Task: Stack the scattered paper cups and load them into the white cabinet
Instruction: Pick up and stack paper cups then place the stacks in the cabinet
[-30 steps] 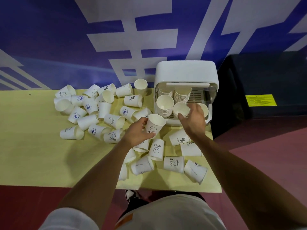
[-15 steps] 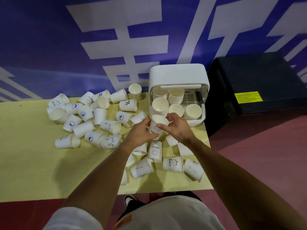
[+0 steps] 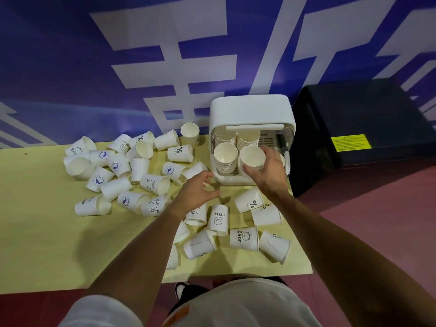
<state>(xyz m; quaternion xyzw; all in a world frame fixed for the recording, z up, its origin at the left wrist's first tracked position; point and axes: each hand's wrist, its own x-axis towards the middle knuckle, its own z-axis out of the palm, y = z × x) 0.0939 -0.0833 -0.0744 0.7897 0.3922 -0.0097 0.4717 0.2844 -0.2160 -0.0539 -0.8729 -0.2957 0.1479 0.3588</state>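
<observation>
**At the cabinet's mouth: one cup gripped, the other hand free**

Head view. In the open front of the white cabinet, the right hand grasps a single paper cup. The cup stands mouth up in the front-right part of the opening. The thumb curls against its near wall and the fingers wrap its far side. Whether it already sits on cups beneath it cannot be told, since the hand covers that spot.

Just left of the held cup, inside the cabinet, a front-left stack stands upright. Behind both, deeper in the cabinet, the rear stacks rise under the raised lid.

The left hand hovers just in front of the cabinet's left corner, palm down. Its fingers are loosely spread and relaxed, and it holds nothing.

The scattered cups lie mostly on their sides to the left of the cabinet, on the yellow table. More lie in front of the cabinet: a "%" cup nearest it, then a "HELLO" cup and a "Bear" cup farther toward the table's near edge.

A black case sits just to the right of the cabinet, off the table. A blue-and-white wall banner rises behind the cabinet.
</observation>
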